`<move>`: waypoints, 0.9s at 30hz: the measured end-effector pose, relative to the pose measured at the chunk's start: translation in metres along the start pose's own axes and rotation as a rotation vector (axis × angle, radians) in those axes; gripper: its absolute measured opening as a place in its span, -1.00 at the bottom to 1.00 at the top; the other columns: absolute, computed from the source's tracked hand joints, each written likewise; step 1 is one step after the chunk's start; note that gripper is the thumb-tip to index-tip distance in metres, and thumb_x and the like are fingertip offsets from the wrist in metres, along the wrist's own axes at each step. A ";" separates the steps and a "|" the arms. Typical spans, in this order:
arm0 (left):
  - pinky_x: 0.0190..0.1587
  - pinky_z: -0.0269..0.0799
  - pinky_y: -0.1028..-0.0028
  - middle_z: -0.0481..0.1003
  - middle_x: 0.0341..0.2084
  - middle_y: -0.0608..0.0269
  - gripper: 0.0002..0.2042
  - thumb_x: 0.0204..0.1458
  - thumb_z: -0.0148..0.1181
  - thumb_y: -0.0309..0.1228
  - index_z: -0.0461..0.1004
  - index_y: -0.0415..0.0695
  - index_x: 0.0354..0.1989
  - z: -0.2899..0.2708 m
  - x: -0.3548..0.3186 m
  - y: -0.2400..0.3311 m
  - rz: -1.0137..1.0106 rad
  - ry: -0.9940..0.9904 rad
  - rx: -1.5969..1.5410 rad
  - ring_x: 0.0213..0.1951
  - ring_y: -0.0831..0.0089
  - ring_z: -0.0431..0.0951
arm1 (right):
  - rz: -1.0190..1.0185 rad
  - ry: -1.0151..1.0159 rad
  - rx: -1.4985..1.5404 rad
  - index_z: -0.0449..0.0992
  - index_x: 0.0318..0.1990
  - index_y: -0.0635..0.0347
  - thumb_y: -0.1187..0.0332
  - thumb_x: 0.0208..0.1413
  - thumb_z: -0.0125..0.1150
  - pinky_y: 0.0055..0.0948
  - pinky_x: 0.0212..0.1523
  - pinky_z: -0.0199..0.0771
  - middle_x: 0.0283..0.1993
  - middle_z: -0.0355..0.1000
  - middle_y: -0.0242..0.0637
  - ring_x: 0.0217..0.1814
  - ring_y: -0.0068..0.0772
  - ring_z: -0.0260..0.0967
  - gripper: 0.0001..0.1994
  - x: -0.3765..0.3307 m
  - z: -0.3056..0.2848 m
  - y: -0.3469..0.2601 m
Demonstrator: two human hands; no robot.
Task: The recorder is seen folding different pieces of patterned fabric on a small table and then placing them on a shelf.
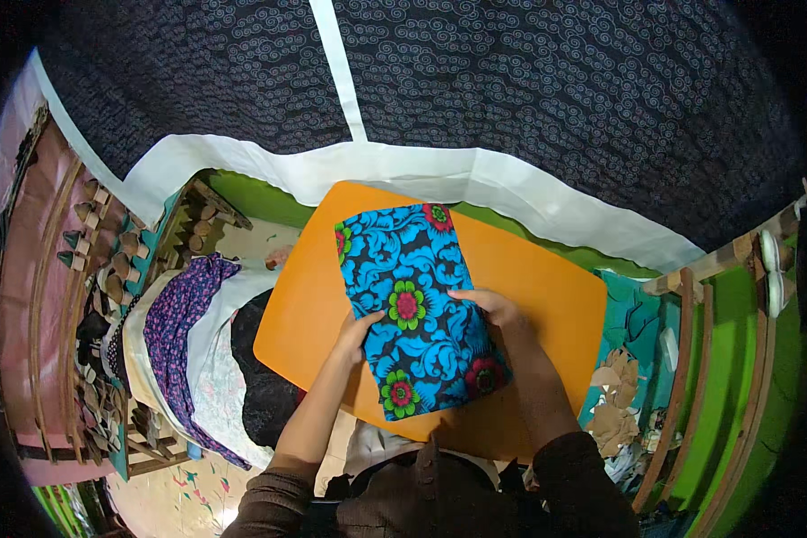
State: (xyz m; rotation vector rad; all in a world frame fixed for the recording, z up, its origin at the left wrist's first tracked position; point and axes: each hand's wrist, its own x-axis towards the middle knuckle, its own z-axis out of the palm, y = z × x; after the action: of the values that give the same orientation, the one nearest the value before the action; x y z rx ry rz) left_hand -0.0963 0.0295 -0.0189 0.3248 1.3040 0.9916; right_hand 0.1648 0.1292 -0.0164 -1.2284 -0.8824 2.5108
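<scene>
Between my two hands is a folded piece of patterned fabric (426,269), black and blue with swirling leaves and red and green flowers. My left hand (356,335) grips its left edge, with the thumb lying on top near the middle flower. Around the right edge my right hand (493,309) is closed, its thumb also on the upper face. The other fingers of both hands are hidden beneath the cloth. An orange table (547,305) lies under it; whether the cloth touches the tabletop I cannot tell.
At the table's left are draped cloths, one purple and flowered (181,332), one black (258,359). Wooden racks with shoe forms (108,260) stand farther left. On the right, brown cut pieces (615,399) lie beside wooden rails (681,386). A dark patterned curtain (547,81) hangs beyond.
</scene>
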 end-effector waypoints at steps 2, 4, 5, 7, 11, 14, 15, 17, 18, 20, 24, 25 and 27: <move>-0.03 0.38 0.32 0.38 -0.06 0.15 -0.53 -0.06 0.14 -0.51 0.20 -0.17 0.07 0.002 0.004 0.011 -0.033 -0.069 -0.055 -0.06 0.31 0.41 | -0.099 0.018 -0.054 0.27 0.10 0.22 0.27 -0.05 0.24 -0.34 0.04 0.29 0.02 0.36 -0.27 0.02 -0.35 0.32 -0.47 -0.008 0.009 -0.007; -0.01 0.37 0.32 0.37 -0.05 0.16 -0.52 -0.06 0.14 -0.52 0.19 -0.16 0.08 0.011 0.008 0.030 0.056 -0.155 -0.037 -0.05 0.30 0.40 | -0.315 -0.010 -0.080 0.24 0.12 0.24 0.32 -0.05 0.25 -0.32 0.11 0.23 0.07 0.32 -0.25 0.07 -0.34 0.27 -0.45 -0.007 -0.002 -0.010; 0.00 0.34 0.32 0.38 -0.05 0.17 -0.52 -0.06 0.15 -0.52 0.20 -0.16 0.08 0.022 0.007 0.044 0.126 -0.143 -0.024 -0.04 0.31 0.40 | -0.321 0.002 -0.077 0.24 0.12 0.24 0.32 -0.05 0.25 -0.32 0.11 0.23 0.07 0.32 -0.25 0.07 -0.34 0.27 -0.45 -0.012 -0.003 -0.019; 0.04 0.29 0.34 0.39 -0.06 0.19 -0.53 -0.07 0.16 -0.51 0.22 -0.17 0.07 0.031 0.006 0.077 0.233 -0.140 0.061 -0.04 0.34 0.39 | -0.377 0.059 -0.025 0.19 0.15 0.25 0.39 -0.07 0.26 -0.30 0.15 0.18 0.10 0.29 -0.24 0.10 -0.30 0.24 -0.42 -0.025 0.010 -0.047; 0.03 0.26 0.40 0.42 -0.10 0.25 -0.54 -0.15 0.26 -0.51 0.32 -0.18 0.00 0.053 0.002 0.134 0.500 -0.261 0.126 -0.06 0.44 0.39 | -0.639 0.095 -0.059 0.18 0.14 0.31 0.49 -0.14 0.29 -0.29 0.16 0.15 0.10 0.28 -0.21 0.13 -0.32 0.21 -0.38 -0.061 0.025 -0.092; 0.05 0.25 0.36 0.40 -0.09 0.23 -0.47 -0.21 0.32 -0.46 0.30 -0.21 0.00 0.054 -0.008 0.157 0.627 -0.324 0.231 -0.07 0.41 0.39 | -0.756 0.208 -0.184 0.18 0.13 0.29 0.43 -0.22 0.38 -0.34 0.18 0.11 0.11 0.26 -0.24 0.15 -0.36 0.18 -0.31 -0.087 0.036 -0.105; 0.05 0.25 0.36 0.40 -0.09 0.23 -0.47 -0.21 0.32 -0.46 0.30 -0.21 0.00 0.049 -0.012 0.157 0.627 -0.323 0.231 -0.07 0.41 0.39 | -0.769 0.244 -0.215 0.19 0.13 0.29 0.41 -0.24 0.39 -0.35 0.18 0.11 0.10 0.26 -0.25 0.14 -0.38 0.18 -0.30 -0.094 0.037 -0.104; 0.01 0.29 0.41 0.37 -0.05 0.19 -0.45 -0.23 0.33 -0.43 0.29 -0.19 0.02 0.036 -0.027 0.148 0.758 -0.313 0.508 -0.05 0.41 0.38 | -0.713 0.385 -0.390 0.24 0.10 0.30 0.41 -0.14 0.31 -0.39 0.14 0.15 0.07 0.29 -0.26 0.09 -0.41 0.22 -0.41 -0.104 0.034 -0.081; 0.07 0.25 0.37 0.31 0.01 0.13 -0.41 -0.20 0.29 -0.38 0.23 -0.21 0.08 0.030 -0.029 0.127 1.023 -0.196 0.658 -0.01 0.36 0.35 | -0.716 0.399 -0.390 0.24 0.10 0.30 0.41 -0.14 0.31 -0.39 0.14 0.15 0.07 0.29 -0.26 0.09 -0.41 0.22 -0.41 -0.097 0.004 -0.068; 0.13 0.19 0.31 0.30 0.05 0.13 -0.56 0.03 -0.03 -0.28 0.25 -0.20 0.09 0.018 -0.033 0.101 0.574 -1.088 -0.454 0.04 0.32 0.33 | -0.611 0.236 -0.370 0.24 0.08 0.34 0.38 -0.09 0.23 -0.42 0.10 0.21 0.06 0.30 -0.25 0.07 -0.41 0.24 -0.46 -0.074 -0.028 0.023; 0.12 0.16 0.28 0.39 -0.01 0.16 -0.63 -0.10 0.03 -0.31 0.43 -0.09 -0.06 -0.021 -0.055 0.062 1.053 -0.576 1.085 0.04 0.24 0.36 | -0.544 0.009 -0.234 0.27 0.07 0.25 0.34 0.10 -0.06 -0.36 0.09 0.25 0.04 0.33 -0.25 0.05 -0.41 0.29 -0.63 -0.087 0.016 0.052; 0.12 0.16 0.28 0.36 0.02 0.17 -0.61 -0.10 0.03 -0.33 0.40 -0.02 -0.02 -0.019 -0.072 0.060 1.080 -0.548 1.219 0.06 0.26 0.34 | -0.613 -0.090 -0.134 0.30 0.08 0.12 0.32 0.24 -0.27 -0.28 0.11 0.23 0.04 0.33 -0.26 0.05 -0.40 0.31 -0.68 -0.108 0.042 0.047; 0.13 0.14 0.26 0.31 0.06 0.21 -0.58 -0.09 0.03 -0.34 0.34 0.05 0.04 -0.026 -0.075 0.050 1.189 -0.594 1.459 0.08 0.29 0.31 | -0.914 0.035 -0.850 0.23 0.12 0.09 0.35 0.11 -0.12 -0.26 0.18 0.16 0.11 0.26 -0.26 0.13 -0.34 0.23 -0.61 -0.111 0.033 0.055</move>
State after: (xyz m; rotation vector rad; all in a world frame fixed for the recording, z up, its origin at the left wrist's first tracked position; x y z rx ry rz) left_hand -0.1373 -0.0067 0.0573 2.4940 0.9748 0.5212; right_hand 0.2137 0.0237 0.0384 -0.7095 -2.0250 1.3890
